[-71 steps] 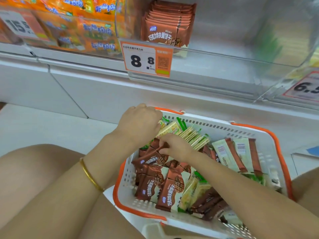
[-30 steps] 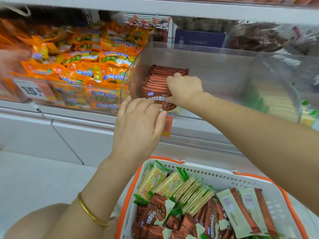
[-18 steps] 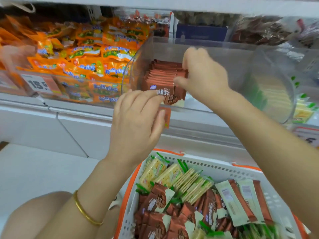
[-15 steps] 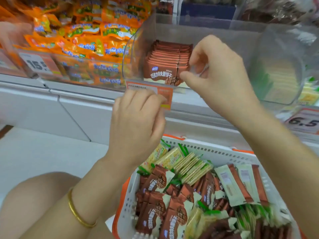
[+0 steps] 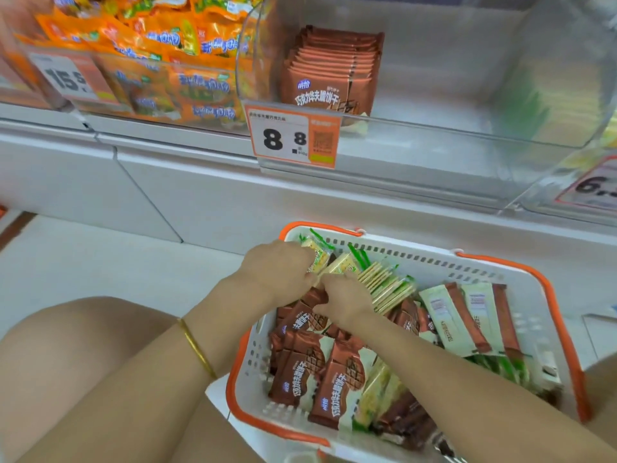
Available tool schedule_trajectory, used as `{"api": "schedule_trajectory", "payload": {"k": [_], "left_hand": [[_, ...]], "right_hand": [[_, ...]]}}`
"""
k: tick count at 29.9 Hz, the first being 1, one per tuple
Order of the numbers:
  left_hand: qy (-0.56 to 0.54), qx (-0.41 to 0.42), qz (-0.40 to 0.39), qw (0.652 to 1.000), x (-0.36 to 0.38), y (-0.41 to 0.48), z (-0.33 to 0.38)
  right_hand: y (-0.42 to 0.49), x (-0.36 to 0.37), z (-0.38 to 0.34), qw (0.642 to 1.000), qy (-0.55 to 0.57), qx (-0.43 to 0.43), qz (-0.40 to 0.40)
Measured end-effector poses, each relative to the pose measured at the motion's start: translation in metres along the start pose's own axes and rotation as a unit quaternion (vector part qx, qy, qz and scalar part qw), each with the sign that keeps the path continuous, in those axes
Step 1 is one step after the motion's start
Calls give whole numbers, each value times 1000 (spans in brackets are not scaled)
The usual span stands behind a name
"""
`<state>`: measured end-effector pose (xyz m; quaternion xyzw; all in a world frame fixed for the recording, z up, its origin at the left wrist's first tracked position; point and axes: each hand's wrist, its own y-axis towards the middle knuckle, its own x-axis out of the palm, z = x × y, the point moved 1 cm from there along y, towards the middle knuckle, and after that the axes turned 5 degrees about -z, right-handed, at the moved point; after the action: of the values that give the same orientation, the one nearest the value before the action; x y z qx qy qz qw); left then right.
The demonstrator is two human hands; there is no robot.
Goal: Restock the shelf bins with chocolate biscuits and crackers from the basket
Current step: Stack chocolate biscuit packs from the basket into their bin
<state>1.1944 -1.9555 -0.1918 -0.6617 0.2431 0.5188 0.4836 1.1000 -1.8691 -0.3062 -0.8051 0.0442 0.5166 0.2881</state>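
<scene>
A white basket with an orange rim [image 5: 417,259] stands on the floor below the shelf. It holds brown chocolate biscuit packs [image 5: 340,379] and green-edged cracker packs [image 5: 384,282]. Both my hands are down in its far left corner. My left hand [image 5: 277,269] is curled over the packs there, its fingertips hidden. My right hand [image 5: 347,299] pinches a brown chocolate biscuit pack [image 5: 310,295] that lies between the two hands. Above, a clear shelf bin [image 5: 434,128] holds one upright row of chocolate biscuit packs [image 5: 334,68] at its left side.
A price tag reading 8.8 [image 5: 293,138] hangs on the bin's front. Orange snack bags [image 5: 167,61] fill the bin to the left, and pale cracker packs [image 5: 551,105] show through the clear wall on the right. Long cream-and-brown bars [image 5: 467,315] lie in the basket's right half. My knee [image 5: 66,362] is beside the basket.
Both hands have come down from the shelf bin into the basket. The right hand let go of the pack it set on the row. The view has tilted downward.
</scene>
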Motion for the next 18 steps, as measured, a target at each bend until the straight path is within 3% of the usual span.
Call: {"api": "schedule_trajectory", "payload": {"k": [2, 5, 10, 15, 18], "left_hand": [[-1, -1, -12, 1000, 1, 2, -1], [-14, -4, -27, 1000, 0, 6, -4], [-156, 14, -23, 987, -9, 12, -5], [-361, 68, 81, 927, -39, 12, -6], [-461, 85, 120, 875, -69, -2, -7]], "right_hand": [[3, -3, 10, 999, 40, -16, -26], [-4, -28, 21, 980, 191, -52, -18], [-40, -91, 36, 886, 459, -55, 30], [-72, -146, 33, 857, 505, -87, 49], [-89, -186, 22, 864, 487, -119, 57]]}}
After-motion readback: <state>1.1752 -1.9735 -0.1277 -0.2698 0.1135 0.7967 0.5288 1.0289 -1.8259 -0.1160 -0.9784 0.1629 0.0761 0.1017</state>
